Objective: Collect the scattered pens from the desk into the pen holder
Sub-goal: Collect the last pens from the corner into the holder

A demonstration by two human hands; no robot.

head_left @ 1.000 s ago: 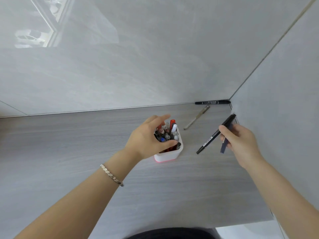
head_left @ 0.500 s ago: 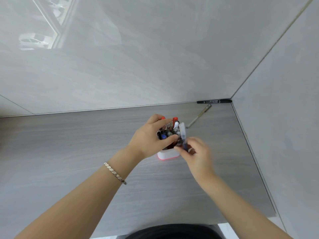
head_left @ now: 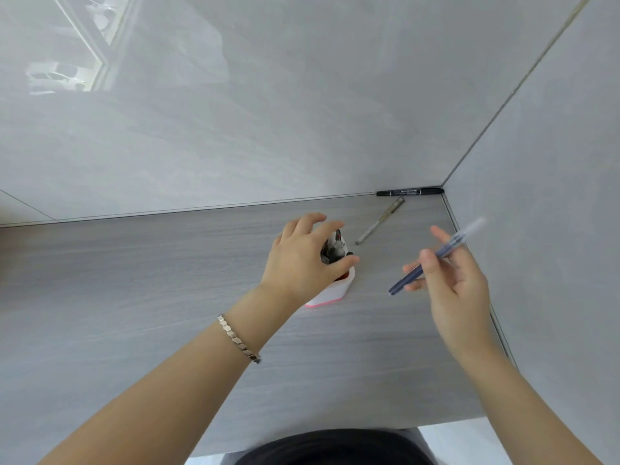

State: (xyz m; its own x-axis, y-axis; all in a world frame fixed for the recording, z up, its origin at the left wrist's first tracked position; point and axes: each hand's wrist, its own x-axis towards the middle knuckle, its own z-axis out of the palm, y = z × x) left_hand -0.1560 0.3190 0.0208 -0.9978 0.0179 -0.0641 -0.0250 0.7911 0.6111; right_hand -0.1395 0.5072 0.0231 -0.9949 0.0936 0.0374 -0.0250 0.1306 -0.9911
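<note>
A white pen holder (head_left: 337, 290) with a pink base stands mid-desk, packed with several pens. My left hand (head_left: 302, 260) wraps around its top, thumb and fingers on the rim and the pens. To the right of the holder, my right hand (head_left: 449, 280) holds a dark blue pen (head_left: 432, 258) with a clear cap, tilted above the desk. A slim beige pen (head_left: 380, 220) lies on the desk behind the holder. A black marker (head_left: 409, 192) lies along the back wall in the corner.
The grey wood-grain desk (head_left: 134, 297) meets a glossy grey wall at the back and another wall close on the right. The desk's front edge runs near my body. A metal bracelet (head_left: 238, 338) is on my left wrist.
My right hand was at the holder half a second ago; it has drawn back to the right with only the blue pen. The black marker it held before is gone from it.
</note>
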